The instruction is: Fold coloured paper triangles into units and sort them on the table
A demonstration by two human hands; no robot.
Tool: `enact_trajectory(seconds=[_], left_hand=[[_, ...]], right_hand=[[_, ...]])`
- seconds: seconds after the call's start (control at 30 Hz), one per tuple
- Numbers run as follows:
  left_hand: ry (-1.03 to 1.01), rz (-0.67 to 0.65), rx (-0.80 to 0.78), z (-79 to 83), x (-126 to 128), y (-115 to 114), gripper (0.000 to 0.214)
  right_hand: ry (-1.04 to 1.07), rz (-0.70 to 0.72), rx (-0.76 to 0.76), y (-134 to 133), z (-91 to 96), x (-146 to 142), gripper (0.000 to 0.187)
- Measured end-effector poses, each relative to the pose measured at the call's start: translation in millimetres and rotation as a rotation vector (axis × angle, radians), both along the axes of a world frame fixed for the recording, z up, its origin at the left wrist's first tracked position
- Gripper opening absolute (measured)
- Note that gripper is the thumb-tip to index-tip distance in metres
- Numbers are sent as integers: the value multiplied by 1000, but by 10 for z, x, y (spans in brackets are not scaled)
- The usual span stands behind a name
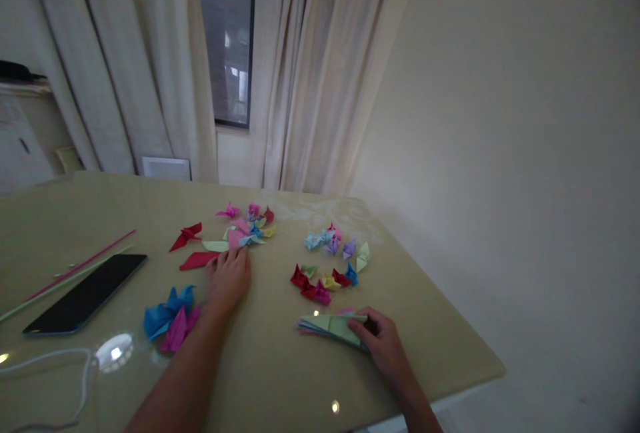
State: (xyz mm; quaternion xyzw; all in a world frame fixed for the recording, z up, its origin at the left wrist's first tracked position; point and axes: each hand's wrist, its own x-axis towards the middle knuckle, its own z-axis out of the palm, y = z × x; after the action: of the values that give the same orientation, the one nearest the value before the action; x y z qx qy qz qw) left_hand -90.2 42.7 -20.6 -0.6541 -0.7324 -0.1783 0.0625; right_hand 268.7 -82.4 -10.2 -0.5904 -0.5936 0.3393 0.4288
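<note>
My left hand (230, 278) lies palm down on the table at the near edge of a loose pile of folded paper. Its fingers stretch forward, the tips touching or close to a red folded piece (198, 260) and a pink folded piece (235, 238); what is under the palm is hidden. My right hand (383, 342) pinches a stack of long folded papers (330, 326) between thumb and fingers. Light green is uppermost in that stack, with blue and pink edges below. A pale green folded piece (216, 245) lies just beyond my left fingers.
Red, yellow and blue paper figures (320, 292) lie beyond my right hand, with pale blue and purple ones (330, 240) farther back. Blue and magenta figures (170, 316) sit beside my left forearm. A black tablet (87, 293), thin sticks (80, 265) and a white cable (83, 380) are at left.
</note>
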Motion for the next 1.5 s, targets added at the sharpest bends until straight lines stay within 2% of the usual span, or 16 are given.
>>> enact_trajectory(seconds=[0.2,0.3,0.47,0.83,1.07,1.17,1.27,1.4,1.5], left_hand=[[34,29,58,-66,16,4,45],[32,2,70,-84,26,-2,45],[-22,-54,-14,-36,17,-2,42],[-33,-61,-24,-49,21,-12,41],[-68,-83,-11,27,50,-30,40],[-81,-90,10,79,66,-53,41],[-92,-96,35,143,83,-81,44],[-188,-132,133,231,122,-117,41],[-299,-181,240,267,160,-145,38]], right_hand=[[-78,-6,68,23,-7,4,37],[-94,-5,106,18,11,7,35],[-100,-21,136,19,23,-10,31],[-127,-69,212,22,-18,-5,27],[-126,-115,307,4,3,-1,30],[-157,-114,377,22,125,-65,28],[-228,-2,432,151,375,-243,26],[-392,234,527,569,809,-675,22],[-631,455,574,984,1051,-1048,20]])
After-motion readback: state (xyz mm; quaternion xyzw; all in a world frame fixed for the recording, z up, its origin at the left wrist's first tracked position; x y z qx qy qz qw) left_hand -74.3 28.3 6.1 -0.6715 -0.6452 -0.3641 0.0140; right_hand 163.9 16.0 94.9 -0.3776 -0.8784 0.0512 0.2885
